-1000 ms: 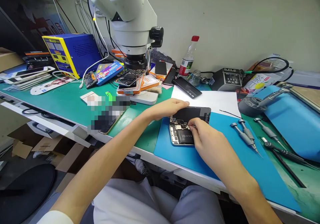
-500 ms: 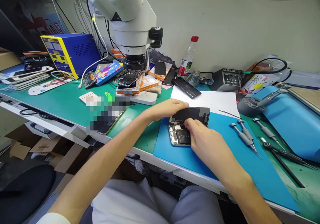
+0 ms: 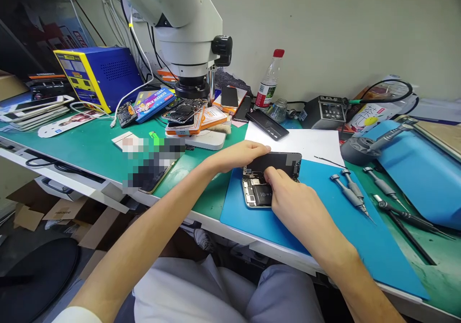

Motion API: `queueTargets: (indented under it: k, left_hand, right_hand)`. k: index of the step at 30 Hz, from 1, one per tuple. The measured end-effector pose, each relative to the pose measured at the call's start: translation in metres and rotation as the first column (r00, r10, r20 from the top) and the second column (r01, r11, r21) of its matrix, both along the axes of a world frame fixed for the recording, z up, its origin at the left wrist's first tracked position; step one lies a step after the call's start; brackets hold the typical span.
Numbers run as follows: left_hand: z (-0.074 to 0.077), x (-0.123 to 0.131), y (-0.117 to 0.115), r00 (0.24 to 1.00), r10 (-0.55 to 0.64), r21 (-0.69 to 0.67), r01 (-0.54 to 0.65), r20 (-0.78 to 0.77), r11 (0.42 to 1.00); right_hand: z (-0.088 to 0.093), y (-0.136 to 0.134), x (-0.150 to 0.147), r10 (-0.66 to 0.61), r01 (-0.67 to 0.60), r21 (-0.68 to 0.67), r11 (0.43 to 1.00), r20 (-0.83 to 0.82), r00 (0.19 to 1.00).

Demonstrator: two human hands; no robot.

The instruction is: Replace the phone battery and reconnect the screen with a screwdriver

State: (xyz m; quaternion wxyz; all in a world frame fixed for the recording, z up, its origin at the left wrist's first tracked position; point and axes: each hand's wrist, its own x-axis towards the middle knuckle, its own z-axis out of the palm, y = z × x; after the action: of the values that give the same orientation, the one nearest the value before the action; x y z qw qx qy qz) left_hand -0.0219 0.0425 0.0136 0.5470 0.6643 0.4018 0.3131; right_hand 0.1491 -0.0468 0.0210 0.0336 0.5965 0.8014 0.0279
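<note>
Our left hand [image 3: 252,153] grips the top edge of the screen [image 3: 275,161], tilting it up, apparently to expose the phone [image 3: 254,194], which lies flat on the blue mat [image 3: 239,220], likely for steadiness. Our right hand [image 3: 286,185] bunches its fingertips near their seam; we cannot tell whether they pinch anything. We have drivers [image 3: 348,196] at right, seemingly for easy reach.

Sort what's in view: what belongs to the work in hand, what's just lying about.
In the work: opened phone; its raised screen, left hand at its edge; right hand over the phone; blue mat beneath; probably grey screwdrivers.

Seemingly just about: bottle; glass jar; microscope.
</note>
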Motion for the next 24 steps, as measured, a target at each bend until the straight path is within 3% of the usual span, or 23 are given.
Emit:
queueTargets:
  k: [13, 24]
  left_hand:
    - [-0.004, 0.000, 0.003, 0.998, -0.048, -0.009, 0.049, 0.048, 0.999]
    - [-0.004, 0.001, 0.003, 0.999, -0.021, -0.019, 0.022, 0.049, 1.000]
  right_hand:
    - [-0.011, 0.003, 0.016, -0.052, 0.057, 0.008, 0.998, -0.310, 0.949]
    - [-0.017, 0.001, 0.016, 0.039, -0.014, 0.090, 0.996, -0.291, 0.956]
